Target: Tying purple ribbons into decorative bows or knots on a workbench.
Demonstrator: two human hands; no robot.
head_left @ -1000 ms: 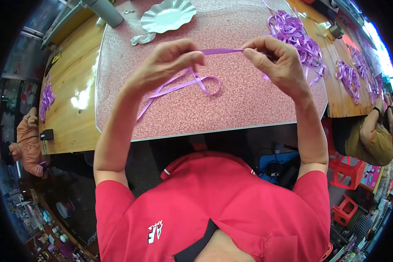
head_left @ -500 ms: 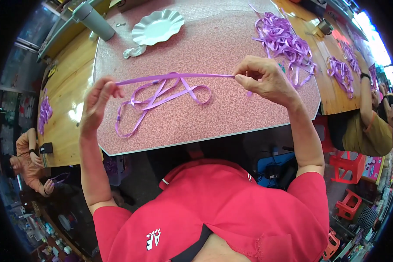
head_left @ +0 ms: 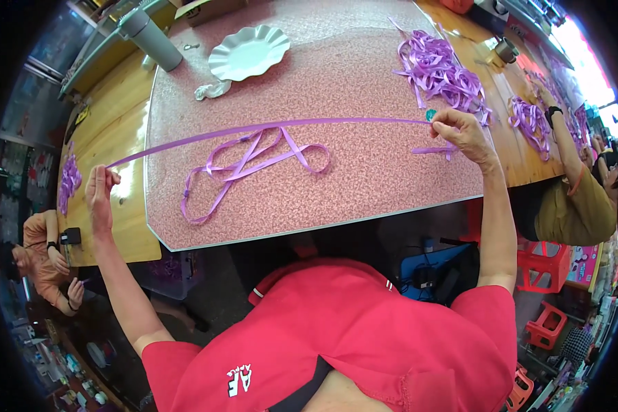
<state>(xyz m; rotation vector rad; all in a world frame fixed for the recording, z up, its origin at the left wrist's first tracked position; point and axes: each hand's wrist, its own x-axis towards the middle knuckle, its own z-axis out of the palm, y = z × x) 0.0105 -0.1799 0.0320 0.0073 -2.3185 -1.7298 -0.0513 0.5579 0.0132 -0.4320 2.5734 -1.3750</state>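
A purple ribbon strap (head_left: pixel 275 126) stretches nearly straight above the pink speckled table mat (head_left: pixel 364 185). One end is pinched by my left hand (head_left: pixel 101 196), out past the mat's left edge over the wood. At the other end my right hand (head_left: pixel 465 137) grips it between thumb and fingers. Below the stretched strap a looped purple lanyard (head_left: pixel 237 170) with small dark clips lies on the mat. Under my right hand rests a short piece of purple ribbon (head_left: pixel 434 150). A small green item (head_left: pixel 430 115) shows just beside my right fingertips.
A tangled heap of purple straps (head_left: pixel 439 69) lies at the far right, with another bundle (head_left: pixel 529 123) on the wooden table near a co-worker's arm (head_left: pixel 563 137). A scalloped white plate (head_left: pixel 249 53), crumpled plastic (head_left: pixel 213 90) and a grey tumbler (head_left: pixel 151 41) stand at the far left.
My hands have moved apart, the left one outward and nearer, the right one outward to the right. A longer stretch of strap now spans between them. The looped lanyard stays in place.
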